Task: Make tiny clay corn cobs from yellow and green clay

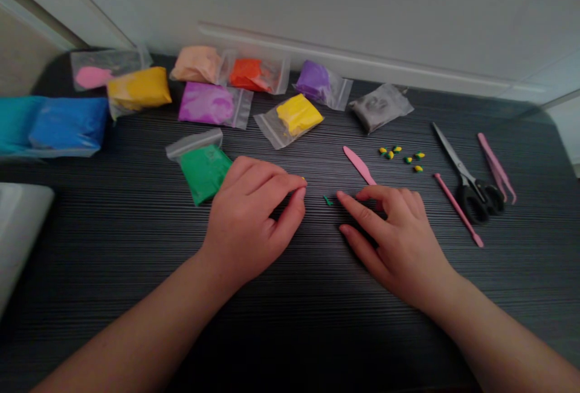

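Note:
My left hand (256, 214) is pinched at thumb and index finger, with a tiny speck of yellow clay (303, 179) showing at the tips. Most of that piece is hidden by the fingers. Thin scraps of green clay (328, 200) lie on the dark table between my two hands. Just right of them, my right hand (394, 233) has its index finger and thumb apart, low over the tabletop. Behind its fingers rests a pink plastic knife (357, 164), its lower end covered. A bag of green clay (205, 170) lies beside my left knuckles.
Several small yellow-and-green clay pieces (408, 160) sit at right. Beyond them are a pink stick tool (458, 210), black-handled scissors (466, 178) and pink tweezers (495, 164). Bagged clay, including yellow (299, 115) and blue (67, 124), lines the back and left.

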`<state>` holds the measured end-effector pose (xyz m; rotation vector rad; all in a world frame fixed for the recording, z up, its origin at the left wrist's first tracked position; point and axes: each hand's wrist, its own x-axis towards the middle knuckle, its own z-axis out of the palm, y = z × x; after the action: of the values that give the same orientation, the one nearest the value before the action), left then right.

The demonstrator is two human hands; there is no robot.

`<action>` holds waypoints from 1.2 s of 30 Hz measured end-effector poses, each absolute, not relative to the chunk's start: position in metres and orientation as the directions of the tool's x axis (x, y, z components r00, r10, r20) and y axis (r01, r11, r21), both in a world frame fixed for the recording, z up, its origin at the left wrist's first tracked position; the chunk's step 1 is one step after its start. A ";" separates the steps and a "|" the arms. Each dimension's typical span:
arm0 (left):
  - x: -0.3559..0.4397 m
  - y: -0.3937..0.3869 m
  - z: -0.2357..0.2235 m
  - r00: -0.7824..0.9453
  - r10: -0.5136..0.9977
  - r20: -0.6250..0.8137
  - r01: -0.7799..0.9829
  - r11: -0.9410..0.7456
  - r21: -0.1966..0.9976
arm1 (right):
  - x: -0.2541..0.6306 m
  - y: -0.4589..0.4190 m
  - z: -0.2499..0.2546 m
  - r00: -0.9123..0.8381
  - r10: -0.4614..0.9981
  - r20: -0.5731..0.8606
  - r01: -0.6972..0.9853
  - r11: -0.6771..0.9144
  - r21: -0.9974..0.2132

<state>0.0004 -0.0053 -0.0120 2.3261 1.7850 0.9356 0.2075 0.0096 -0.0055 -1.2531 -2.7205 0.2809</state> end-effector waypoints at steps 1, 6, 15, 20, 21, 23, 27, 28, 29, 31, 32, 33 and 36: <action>0.001 -0.005 -0.012 0.142 0.896 0.421 0.857 -0.324 0.401 | 0.206 0.010 -0.007 -0.639 0.767 0.058 0.739 0.634 -0.230; 0.000 -0.006 -0.012 0.137 0.897 0.420 0.850 -0.324 0.416 | 0.200 0.013 -0.009 -0.617 0.778 0.120 0.738 0.625 -0.255; -0.002 -0.006 -0.013 0.100 0.887 0.451 0.825 -0.327 0.461 | 0.187 0.024 -0.007 -0.701 0.703 0.119 0.669 0.706 -0.232; -0.006 -0.006 -0.011 -0.025 0.911 0.413 0.786 -0.237 0.571 | 0.190 0.022 -0.004 -0.673 0.720 0.170 0.629 0.678 -0.381; -0.008 -0.006 -0.010 -0.069 0.913 0.402 0.777 -0.204 0.596 | 0.191 0.021 -0.004 -0.659 0.728 0.191 0.606 0.663 -0.439; -0.011 -0.005 -0.010 -0.142 0.913 0.382 0.763 -0.145 0.630 | 0.194 0.019 -0.002 -0.628 0.746 0.222 0.556 0.629 -0.543; -0.015 -0.004 -0.009 -0.185 0.916 0.356 0.751 -0.102 0.652 | 0.199 0.016 -0.001 -0.612 0.753 0.243 0.468 0.592 -0.656; -0.015 -0.004 -0.008 -0.185 0.917 0.352 0.750 -0.100 0.654 | 0.200 0.015 -0.001 -0.615 0.749 0.248 0.449 0.591 -0.671; -0.015 -0.004 -0.008 -0.186 0.917 0.352 0.750 -0.099 0.654 | 0.201 0.015 0.000 -0.617 0.746 0.253 0.435 0.591 -0.679; -0.014 -0.004 -0.008 -0.187 0.918 0.350 0.754 -0.094 0.650 | 0.202 0.014 0.001 -0.615 0.747 0.252 0.430 0.586 -0.687; -0.014 -0.004 -0.008 -0.185 0.918 0.349 0.756 -0.094 0.648 | 0.203 0.014 0.002 -0.614 0.750 0.246 0.434 0.581 -0.688; -0.014 -0.003 -0.008 -0.183 0.919 0.349 0.757 -0.094 0.646 | 0.203 0.014 0.003 -0.616 0.751 0.237 0.438 0.576 -0.690; -0.014 -0.003 -0.008 -0.178 0.921 0.346 0.757 -0.096 0.646 | 0.205 0.015 0.006 -0.638 0.743 0.201 0.430 0.560 -0.708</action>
<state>-0.0140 -0.0033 -0.0077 1.8618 1.9548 1.1347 0.2052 0.0149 0.0055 -0.9434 -2.3120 0.8623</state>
